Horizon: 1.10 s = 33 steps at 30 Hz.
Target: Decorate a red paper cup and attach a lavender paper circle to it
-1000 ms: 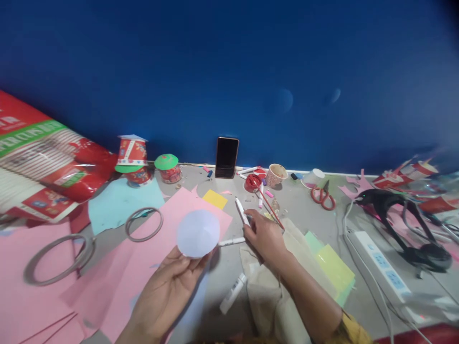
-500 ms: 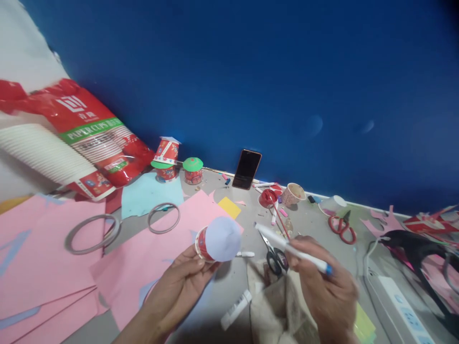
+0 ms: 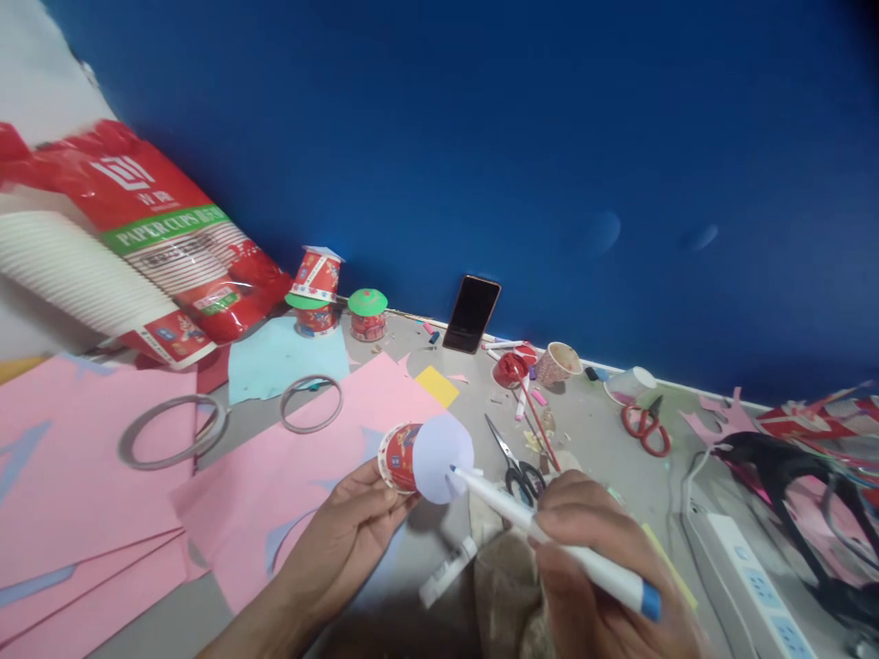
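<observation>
My left hand [image 3: 353, 522] is closed around a red patterned paper cup [image 3: 398, 458], tilted so that its base faces right. A pale lilac paper disc [image 3: 439, 448] covers that base. In my right hand [image 3: 597, 558] is a white marker [image 3: 508, 503] with a blue end, gripped between thumb and fingers. Its blue tip is at the lower middle of the disc; whether it touches the paper I cannot tell. Black-handled scissors [image 3: 518, 467] lie behind the marker. A white glue stick [image 3: 448, 572] rests between my hands on the table.
Pink paper sheets [image 3: 89, 494] and two tape rings [image 3: 311, 403] lie left. Decorated cups [image 3: 317, 279] stand near the wall beside a paper-cup bag [image 3: 171, 220]. A phone [image 3: 472, 314] leans there. Red scissors [image 3: 645, 428], a power strip [image 3: 762, 586] and a black tool [image 3: 775, 476] are right.
My right hand has brought the marker down and left, so its tip is now at the lilac disc. My left hand has turned the cup, showing more of its side.
</observation>
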Each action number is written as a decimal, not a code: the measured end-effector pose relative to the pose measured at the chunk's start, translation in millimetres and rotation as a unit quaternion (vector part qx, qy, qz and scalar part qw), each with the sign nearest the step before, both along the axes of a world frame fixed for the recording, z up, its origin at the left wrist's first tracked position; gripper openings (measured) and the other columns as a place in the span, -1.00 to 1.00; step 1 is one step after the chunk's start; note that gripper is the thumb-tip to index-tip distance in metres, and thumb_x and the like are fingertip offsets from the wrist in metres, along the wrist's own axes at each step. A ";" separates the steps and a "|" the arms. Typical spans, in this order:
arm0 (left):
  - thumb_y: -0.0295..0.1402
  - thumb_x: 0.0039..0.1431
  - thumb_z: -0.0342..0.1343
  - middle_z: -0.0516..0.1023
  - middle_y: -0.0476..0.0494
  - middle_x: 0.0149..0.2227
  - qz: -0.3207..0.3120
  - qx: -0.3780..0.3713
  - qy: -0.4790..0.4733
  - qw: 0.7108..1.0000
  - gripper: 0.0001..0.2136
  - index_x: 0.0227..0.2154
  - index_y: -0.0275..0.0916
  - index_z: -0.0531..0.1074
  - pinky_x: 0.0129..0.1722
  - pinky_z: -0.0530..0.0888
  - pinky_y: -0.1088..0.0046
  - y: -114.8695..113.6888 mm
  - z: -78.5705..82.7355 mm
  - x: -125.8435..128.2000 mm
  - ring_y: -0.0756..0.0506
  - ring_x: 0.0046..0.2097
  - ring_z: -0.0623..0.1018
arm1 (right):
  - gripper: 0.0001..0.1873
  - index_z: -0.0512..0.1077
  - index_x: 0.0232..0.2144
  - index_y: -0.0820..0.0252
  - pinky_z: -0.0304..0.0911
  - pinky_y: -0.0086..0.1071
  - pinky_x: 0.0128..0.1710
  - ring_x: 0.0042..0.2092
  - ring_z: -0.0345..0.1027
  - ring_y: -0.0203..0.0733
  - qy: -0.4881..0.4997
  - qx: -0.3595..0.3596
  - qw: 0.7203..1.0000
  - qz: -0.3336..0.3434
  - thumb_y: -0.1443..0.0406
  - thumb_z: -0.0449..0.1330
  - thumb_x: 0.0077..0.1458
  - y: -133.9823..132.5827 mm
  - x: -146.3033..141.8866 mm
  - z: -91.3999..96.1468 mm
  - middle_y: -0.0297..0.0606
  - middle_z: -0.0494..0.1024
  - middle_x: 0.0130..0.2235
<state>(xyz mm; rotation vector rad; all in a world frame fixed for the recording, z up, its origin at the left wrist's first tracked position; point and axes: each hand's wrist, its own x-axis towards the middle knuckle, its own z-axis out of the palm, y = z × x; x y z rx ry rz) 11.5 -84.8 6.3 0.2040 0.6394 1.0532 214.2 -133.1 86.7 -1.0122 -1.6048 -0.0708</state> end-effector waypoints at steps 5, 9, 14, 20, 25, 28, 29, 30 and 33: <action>-0.56 -0.11 0.53 0.81 -0.27 -0.03 -0.003 -0.010 0.007 1.000 -0.56 -0.08 -0.21 0.77 0.43 0.42 -0.06 0.1 2.3 2.6 -0.35 0.14 0.72 | -0.94 0.58 -0.15 0.16 0.47 -0.22 -0.38 -0.41 0.50 -0.16 0.038 0.013 0.999 -0.009 0.37 0.28 0.41 1.2 -2.4 2.2 -0.28 0.59 -0.39; -0.52 -0.14 0.57 0.82 -0.25 -0.09 -0.007 -0.008 0.031 0.999 -0.59 -0.14 -0.20 0.78 0.34 0.53 0.06 0.7 2.1 3.5 -0.31 0.06 0.75 | -0.93 0.57 -0.14 0.19 0.51 -0.21 -0.33 -0.38 0.53 -0.16 0.016 -0.005 1.000 0.002 0.40 0.27 0.40 -1.2 -4.0 8.7 -0.28 0.61 -0.36; -0.43 -0.18 0.63 0.83 -0.26 -0.16 -0.007 0.017 0.069 0.997 -0.63 -0.20 -0.25 0.79 0.06 0.68 0.36 0.8 1.9 2.9 -0.20 -0.10 0.78 | -0.90 0.57 -0.12 0.21 0.51 -0.16 -0.27 -0.36 0.53 -0.15 0.032 0.001 0.999 -0.018 0.45 0.28 0.37 -1.2 -5.0 10.1 -0.27 0.61 -0.35; -0.41 -0.17 0.63 0.83 -0.28 -0.22 -0.003 0.035 0.079 0.996 -0.67 -0.26 -0.26 0.79 -0.03 0.68 0.43 -0.5 2.9 3.5 -0.17 -0.18 0.78 | -0.90 0.59 -0.14 0.24 0.49 -0.17 -0.29 -0.35 0.55 -0.12 -0.009 0.023 1.000 0.013 0.45 0.30 0.33 2.3 1.2 7.8 -0.26 0.61 -0.37; -0.40 -0.12 0.60 0.83 -0.27 -0.18 0.002 0.041 0.087 0.995 -0.66 -0.20 -0.23 0.80 -0.01 0.70 0.35 -0.5 3.1 3.2 -0.22 -0.13 0.78 | -0.89 0.59 -0.14 0.22 0.49 -0.20 -0.31 -0.35 0.55 -0.11 0.000 0.023 1.000 -0.005 0.45 0.29 0.32 2.0 0.6 5.8 -0.28 0.58 -0.40; -0.42 -0.17 0.62 0.82 -0.24 -0.25 0.006 0.037 0.084 0.996 -0.68 -0.26 -0.23 0.80 -0.03 0.69 0.41 0.1 2.9 2.9 -0.18 -0.17 0.78 | -0.89 0.59 -0.13 0.21 0.51 -0.19 -0.30 -0.33 0.56 -0.09 -0.014 0.014 1.000 0.000 0.43 0.29 0.33 0.9 -0.2 5.9 -0.26 0.60 -0.39; -0.43 -0.18 0.62 0.82 -0.23 -0.26 0.006 0.036 0.083 0.996 -0.68 -0.26 -0.23 0.80 -0.04 0.69 0.43 0.2 3.0 2.9 -0.17 -0.18 0.78 | -0.90 0.59 -0.13 0.21 0.51 -0.19 -0.30 -0.34 0.56 -0.10 -0.013 0.015 1.000 -0.001 0.43 0.29 0.33 0.7 -0.5 6.0 -0.26 0.60 -0.39; -0.43 -0.18 0.62 0.82 -0.23 -0.26 0.006 0.037 0.081 0.996 -0.68 -0.26 -0.23 0.80 -0.04 0.69 0.43 0.3 3.2 3.0 -0.16 -0.20 0.78 | -0.90 0.59 -0.14 0.21 0.50 -0.20 -0.31 -0.34 0.55 -0.11 -0.010 0.018 1.000 -0.003 0.43 0.29 0.34 0.7 -0.9 6.0 -0.26 0.60 -0.39; -0.43 -0.16 0.62 0.82 -0.24 -0.24 0.004 0.042 0.080 0.996 -0.67 -0.24 -0.23 0.80 -0.03 0.69 0.44 -0.3 4.3 3.3 -0.16 -0.20 0.78 | -0.90 0.59 -0.15 0.20 0.49 -0.22 -0.32 -0.35 0.54 -0.12 0.001 0.028 1.000 -0.011 0.44 0.29 0.33 1.1 -1.7 5.7 -0.28 0.59 -0.40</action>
